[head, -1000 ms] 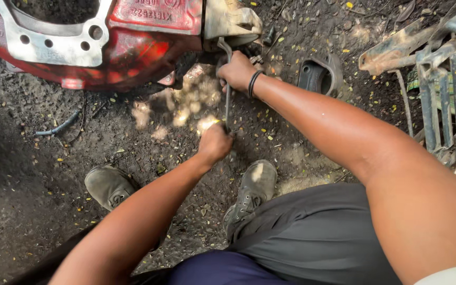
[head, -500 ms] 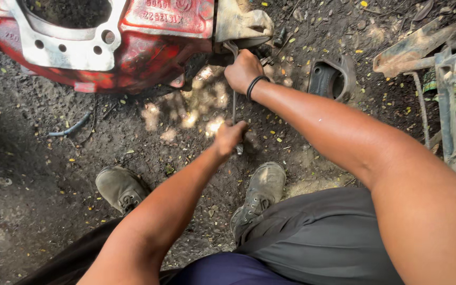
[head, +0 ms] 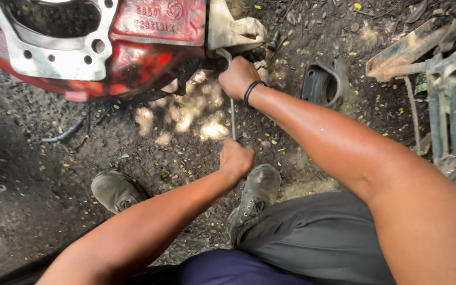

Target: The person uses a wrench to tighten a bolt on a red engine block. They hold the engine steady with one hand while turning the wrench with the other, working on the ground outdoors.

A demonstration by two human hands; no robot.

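Observation:
A long thin metal wrench bar [head: 233, 113] runs from the underside of a big red machine housing [head: 133, 58] down toward me. My right hand [head: 237, 77], with a black band on the wrist, grips the bar's upper end right under the housing. My left hand [head: 236, 160] is closed around the bar's lower end, above my shoes. The bar's head is hidden behind my right hand.
A pale metal flange [head: 59, 53] with bolt holes faces up on the housing. A dark cast bracket [head: 324, 84] lies on the dirt to the right. Rusty metal frames [head: 444, 89] stand at the far right. My two shoes [head: 117, 190] rest on leaf-strewn soil.
Both hands keep hold of the bar. The view has shifted slightly, so the housing and hands sit a little more to the right and lower; my left hand has drawn slightly toward me.

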